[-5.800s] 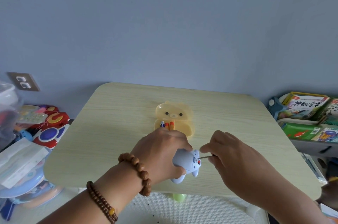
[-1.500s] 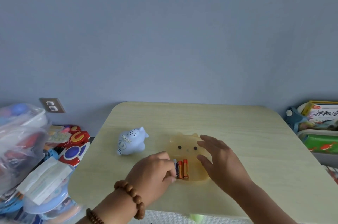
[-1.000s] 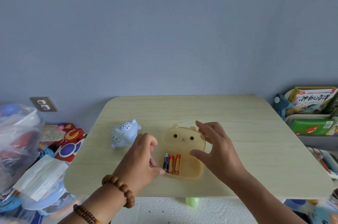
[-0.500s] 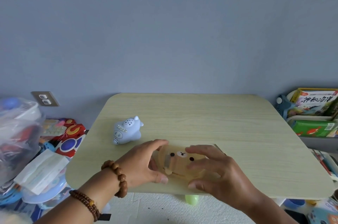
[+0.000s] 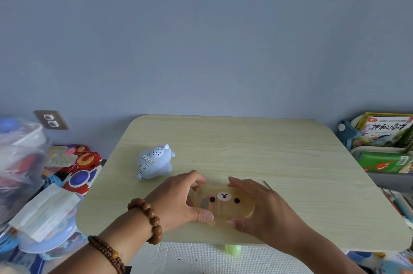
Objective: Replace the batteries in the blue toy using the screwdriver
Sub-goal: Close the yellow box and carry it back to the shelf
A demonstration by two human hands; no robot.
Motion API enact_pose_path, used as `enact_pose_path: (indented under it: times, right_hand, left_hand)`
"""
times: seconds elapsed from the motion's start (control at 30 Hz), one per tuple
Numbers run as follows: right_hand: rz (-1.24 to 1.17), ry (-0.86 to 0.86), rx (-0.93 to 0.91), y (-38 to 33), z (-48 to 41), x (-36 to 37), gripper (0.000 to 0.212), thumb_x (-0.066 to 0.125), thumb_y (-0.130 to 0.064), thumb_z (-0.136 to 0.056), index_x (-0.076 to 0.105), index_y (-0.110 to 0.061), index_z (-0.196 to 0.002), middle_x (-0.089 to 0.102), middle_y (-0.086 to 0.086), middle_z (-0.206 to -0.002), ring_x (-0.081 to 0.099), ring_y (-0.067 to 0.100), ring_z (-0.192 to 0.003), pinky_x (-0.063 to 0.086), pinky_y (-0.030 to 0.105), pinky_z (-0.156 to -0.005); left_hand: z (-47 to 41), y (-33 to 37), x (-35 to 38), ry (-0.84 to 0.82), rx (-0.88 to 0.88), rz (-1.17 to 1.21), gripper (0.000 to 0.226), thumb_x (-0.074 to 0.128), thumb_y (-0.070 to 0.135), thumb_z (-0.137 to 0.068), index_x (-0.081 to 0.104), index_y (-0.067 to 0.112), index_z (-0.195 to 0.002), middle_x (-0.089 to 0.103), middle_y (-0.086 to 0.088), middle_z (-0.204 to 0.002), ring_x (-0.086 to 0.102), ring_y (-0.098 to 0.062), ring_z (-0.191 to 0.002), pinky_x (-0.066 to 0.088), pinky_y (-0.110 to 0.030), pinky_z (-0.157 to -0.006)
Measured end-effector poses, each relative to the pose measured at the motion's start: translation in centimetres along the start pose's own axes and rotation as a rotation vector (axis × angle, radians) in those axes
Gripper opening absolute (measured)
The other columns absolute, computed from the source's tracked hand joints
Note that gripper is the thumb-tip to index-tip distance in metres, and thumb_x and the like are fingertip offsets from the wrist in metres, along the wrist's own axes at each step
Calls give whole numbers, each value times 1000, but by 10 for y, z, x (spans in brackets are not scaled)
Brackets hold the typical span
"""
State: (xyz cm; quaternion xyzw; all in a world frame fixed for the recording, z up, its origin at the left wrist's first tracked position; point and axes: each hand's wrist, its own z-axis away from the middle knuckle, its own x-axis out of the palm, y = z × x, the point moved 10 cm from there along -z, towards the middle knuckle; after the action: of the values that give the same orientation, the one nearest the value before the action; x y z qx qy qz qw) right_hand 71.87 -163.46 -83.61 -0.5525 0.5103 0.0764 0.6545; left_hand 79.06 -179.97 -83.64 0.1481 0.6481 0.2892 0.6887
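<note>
Books (image 5: 386, 132) right, wall socket (image 5: 51, 119) left.

Plain blue-grey wall (image 5: 201, 39) behind a pale wood table (image 5: 290, 162); wall socket (image 5: 51, 119) at 9 o'clock, book bins (image 5: 384, 155) at 3 o'clock.

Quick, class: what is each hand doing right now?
Left hand: grips the bear-faced case at its left end.
Right hand: grips the same case at its right end.

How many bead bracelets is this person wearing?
2, both on the left arm: a big-beaded bracelet at the wrist, a small-beaded bracelet farther up the forearm. The right wrist is bare.
</note>
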Motion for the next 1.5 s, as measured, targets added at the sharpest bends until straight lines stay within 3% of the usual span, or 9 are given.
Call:
enact_pose_path:
  times: [0.13, 0.33, 0.83, 1.03, 1.13, 1.23, 1.3, 1.4, 1.5]
  right_hand:
    - [20, -66, 13, -1, -3, 1, 82, 75, -67, -69, 46, -45, -143, 54, -35, -129, 47, -14, -121, 44, 13, -96]
    - [9, -78, 17, -2, -3, 5, 78, 79, -54, -71, 50, -39, -141, 54, -34, -129, 45, -13, -123, 35, 2, -94]
    - [38, -57, 13, -10, -2, 4, 76, 75, -55, -71, 49, -39, -141, 54, -32, -126, 47, -9, -119, 40, 8, -94]
    - [21, -35, 22, -7, -1, 4, 78, 76, -53, -71, 48, -39, -143, 54, -32, -125, 46, -10, -120, 36, 3, -91]
    - [31, -44, 33, -3, -2, 5, 82, 76, -56, -72, 44, -40, -146, 50, -34, -130, 43, -12, -123, 34, 2, -93]
    - [19, -74, 53, 1, 3, 6, 91, 68, -75, -73, 37, -39, -151, 41, -34, -144, 38, -15, -131, 33, 6, -103]
    - [-29, 86, 89, 5, 11, -14, 86, 60, -80, -75, 44, -36, -148, 43, -29, -146, 39, -14, -134, 34, 12, -108]
    - [103, 487, 202, 26, 37, -59, 62, 74, -57, -80, 66, -20, -130, 60, -12, -130, 57, 7, -121, 40, 18, -102]
    - [342, 529, 387, 57, 54, -59, 49, 91, -32, -68, 77, -8, -109, 67, 4, -117, 60, 30, -105, 50, 38, -93]
  left_hand:
    - [0, 4, 1, -24, 46, -18, 77, 82, 61, -61, 51, 45, -130, 54, 24, -118, 55, 6, -84, 44, -14, -83]
    - [-4, 1, 3, -27, 34, -48, 77, 83, 61, -55, 54, 44, -125, 55, 23, -113, 56, 2, -84, 49, -22, -85]
    - [-3, 7, 3, -54, 49, -68, 76, 80, 62, -60, 49, 44, -128, 52, 25, -122, 52, 3, -103, 46, -22, -92]
    - [-1, 6, 10, -82, 72, -85, 105, 80, 65, -53, 34, 42, -144, 44, 25, -128, 48, 3, -115, 44, -22, -101]
    - [-4, 7, 11, -65, 86, -82, 94, 83, 61, -53, 44, 41, -137, 45, 28, -119, 49, 5, -110, 45, -20, -96]
    - [-6, 4, 11, -56, 87, -70, 91, 84, 63, -49, 50, 41, -130, 48, 28, -114, 50, 6, -107, 46, -22, -94]
    - [-7, 3, 10, -55, 91, -65, 90, 84, 65, -47, 52, 41, -128, 50, 27, -113, 52, 5, -106, 47, -22, -94]
    - [-7, 2, 8, -52, 92, -66, 91, 85, 66, -48, 53, 40, -129, 51, 26, -114, 52, 4, -106, 46, -21, -95]
    - [-9, 0, 3, -34, 101, -61, 93, 85, 65, -48, 53, 38, -131, 51, 27, -116, 50, 5, -109, 45, -19, -96]
